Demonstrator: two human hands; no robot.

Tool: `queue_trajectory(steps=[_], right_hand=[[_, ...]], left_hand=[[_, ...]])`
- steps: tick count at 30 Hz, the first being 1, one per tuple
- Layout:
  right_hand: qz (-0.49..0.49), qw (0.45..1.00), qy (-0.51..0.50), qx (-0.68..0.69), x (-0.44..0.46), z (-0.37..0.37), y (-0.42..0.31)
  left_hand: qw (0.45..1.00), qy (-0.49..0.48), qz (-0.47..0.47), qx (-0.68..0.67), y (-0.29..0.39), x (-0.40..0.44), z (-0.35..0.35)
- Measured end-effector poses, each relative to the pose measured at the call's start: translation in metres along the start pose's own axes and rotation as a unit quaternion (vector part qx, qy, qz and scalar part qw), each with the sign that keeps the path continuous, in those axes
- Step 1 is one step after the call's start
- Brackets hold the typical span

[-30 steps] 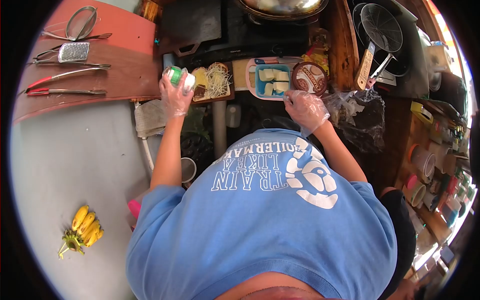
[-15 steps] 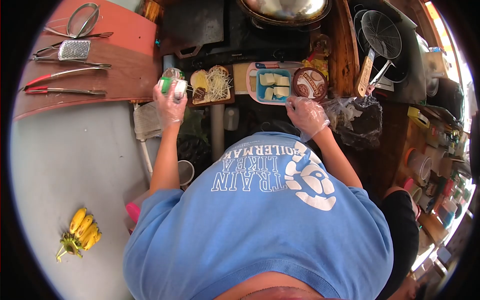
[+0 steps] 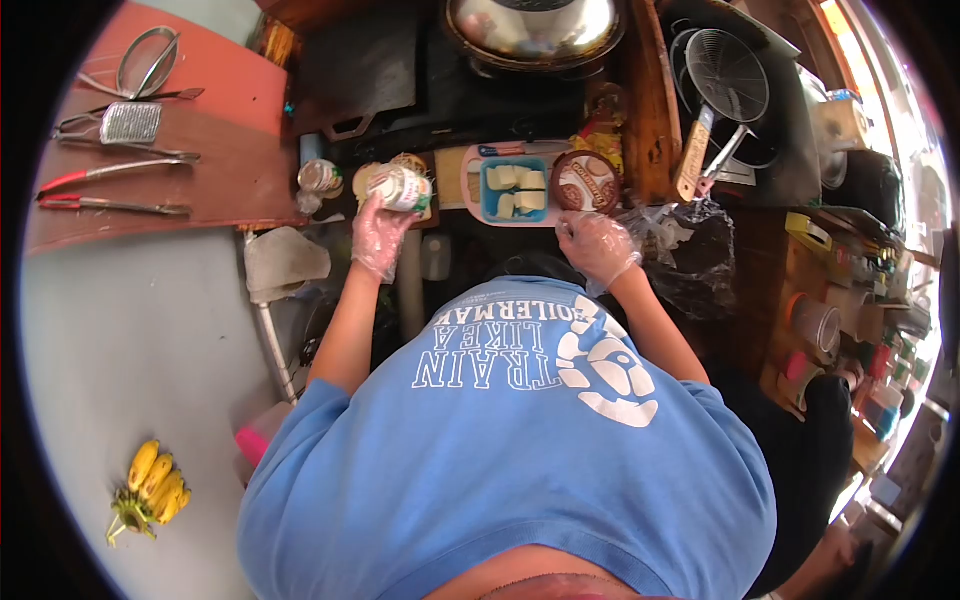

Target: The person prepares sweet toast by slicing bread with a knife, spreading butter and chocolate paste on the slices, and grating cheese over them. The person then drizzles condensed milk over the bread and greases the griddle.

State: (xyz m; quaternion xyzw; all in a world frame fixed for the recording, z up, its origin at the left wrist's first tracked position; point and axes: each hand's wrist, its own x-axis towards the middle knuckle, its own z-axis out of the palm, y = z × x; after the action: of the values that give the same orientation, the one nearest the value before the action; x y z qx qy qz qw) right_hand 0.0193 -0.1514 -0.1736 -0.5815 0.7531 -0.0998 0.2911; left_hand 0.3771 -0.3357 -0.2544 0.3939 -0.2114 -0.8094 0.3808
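Observation:
My left hand [image 3: 380, 243], in a clear plastic glove, grips a small can [image 3: 402, 188] with a pale, partly green label. The can is tilted over the bread slices [image 3: 368, 176], covering most of them and their topping. My right hand [image 3: 600, 245], gloved too, is closed with curled fingers just below a round brown tub [image 3: 587, 183]. What its fingers hold, if anything, is hidden. Between the hands, a blue divided container [image 3: 514, 213] of pale blocks [image 3: 502, 178] sits on a pink tray [image 3: 474, 206].
A glass jar [image 3: 320, 178] stands left of the bread. A knife [image 3: 515, 150] lies at the tray's far edge. Behind are a black stove [image 3: 440, 110] and a lidded pan [image 3: 535, 35]. Tongs [image 3: 110, 175] and a grater [image 3: 131, 123] lie left; bananas [image 3: 155, 485] lie lower left.
My left hand has carried the can rightward from beside the bread to over it. The glass jar left of the bread now shows. My right hand stays closed near the brown tub.

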Motion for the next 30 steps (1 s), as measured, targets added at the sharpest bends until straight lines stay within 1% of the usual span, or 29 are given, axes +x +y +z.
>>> queue_trajectory(steps=[1, 4, 5, 7, 8, 9, 10, 11, 12, 13, 15, 16, 17, 19, 20, 22, 23, 25, 27, 28, 29, 30], right_hand=[[0.006, 1.0, 0.005, -0.003, -0.002, -0.001, 0.003], [-0.03, 0.989, 0.096, 0.109, -0.012, -0.012, 0.002], [-0.024, 0.989, 0.103, 0.105, -0.012, -0.015, 0.002], [0.003, 0.974, 0.176, 0.139, -0.012, -0.019, 0.002], [0.047, 0.978, 0.143, 0.145, -0.01, -0.026, 0.003], [0.051, 0.977, 0.147, 0.143, -0.012, -0.032, 0.003], [0.069, 0.969, 0.145, 0.187, -0.013, -0.038, 0.004], [0.085, 0.959, 0.141, 0.231, -0.013, -0.042, 0.006], [0.071, 0.952, 0.18, 0.236, -0.009, -0.029, 0.016], [0.064, 0.953, 0.178, 0.236, -0.004, -0.018, 0.029], [0.165, 0.952, 0.16, 0.201, 0.012, -0.003, 0.047], [0.133, 0.94, 0.193, 0.246, 0.006, -0.014, 0.038], [0.128, 0.935, 0.211, 0.254, 0.009, -0.009, 0.039], [0.111, 0.921, 0.23, 0.293, 0.009, -0.004, 0.035], [0.102, 0.924, 0.222, 0.294, 0.01, -0.001, 0.031], [0.099, 0.903, 0.257, 0.329, 0.012, 0.002, 0.025], [0.096, 0.906, 0.252, 0.327, 0.013, 0.004, 0.024], [0.132, 0.918, 0.254, 0.275, 0.015, 0.005, 0.026], [0.108, 0.923, 0.266, 0.256, 0.011, 0.006, 0.027], [0.142, 0.926, 0.263, 0.232, 0.006, 0.006, 0.026], [0.178, 0.926, 0.26, 0.209, 0.001, 0.009, 0.025], [0.172, 0.931, 0.262, 0.189, -0.004, 0.014, 0.029]], left_hand=[[1.0, -0.021, -0.017, 0.007, -0.007, 0.001, 0.027], [0.99, -0.129, -0.057, 0.031, -0.033, 0.004, 0.107], [0.985, -0.153, -0.065, 0.049, -0.041, 0.004, 0.136], [0.975, -0.183, -0.069, 0.108, -0.063, 0.011, 0.182], [0.968, -0.178, -0.089, 0.151, -0.076, 0.018, 0.199], [0.96, -0.171, -0.107, 0.195, -0.089, 0.026, 0.213], [0.942, -0.184, -0.069, 0.273, -0.109, 0.039, 0.22], [0.942, -0.187, -0.068, 0.272, -0.128, 0.054, 0.224], [0.902, -0.204, -0.019, 0.38, -0.144, 0.067, 0.226], [0.849, -0.212, 0.032, 0.483, -0.152, 0.073, 0.23], [0.786, -0.193, 0.135, 0.571, -0.153, 0.068, 0.239], [0.754, -0.184, 0.16, 0.609, -0.141, 0.054, 0.252], [0.742, -0.161, 0.183, 0.625, -0.145, 0.053, 0.249], [0.744, -0.157, 0.171, 0.627, -0.139, 0.047, 0.245], [0.746, -0.144, 0.172, 0.627, -0.127, 0.04, 0.246], [0.766, -0.186, 0.098, 0.608, -0.108, 0.03, 0.249], [0.768, -0.181, 0.098, 0.606, -0.104, 0.028, 0.242], [0.73, -0.129, 0.202, 0.64, -0.085, 0.023, 0.218], [0.674, 0.0, 0.193, 0.713, -0.041, 0.023, 0.177], [0.664, 0.075, 0.211, 0.713, -0.026, 0.037, 0.139], [0.643, 0.171, 0.14, 0.734, 0.005, 0.035, 0.123], [0.604, 0.239, 0.053, 0.759, 0.017, 0.063, 0.07]])
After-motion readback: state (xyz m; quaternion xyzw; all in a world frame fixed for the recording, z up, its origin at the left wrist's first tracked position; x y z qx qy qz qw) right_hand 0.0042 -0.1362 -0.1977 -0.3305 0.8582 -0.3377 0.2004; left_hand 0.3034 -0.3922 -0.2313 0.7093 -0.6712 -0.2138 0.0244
